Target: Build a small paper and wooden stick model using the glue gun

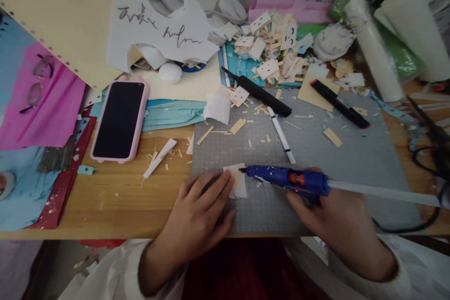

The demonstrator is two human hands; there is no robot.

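A blue glue gun [270, 176] with a long glue stick [383, 191] out of its back is gripped in my right hand [337, 215]. Its dark nozzle points left, at the upper edge of a small white paper piece [240, 187] that has a pale yellow patch. My left hand [200, 211] lies over that piece's left side, fingers stretched out and fingertips pressing it to the grey cutting mat [302, 150]. A white pen [281, 136] and a black cutter-like tool [258, 93] lie just beyond the glue gun.
A phone [117, 119] in a pink case lies on the wooden table at left. Small paper pieces with drawn faces [269, 69] are heaped at the back. A black marker [339, 103] rests on the mat. The gun's cord [411, 229] curves along the right front edge.
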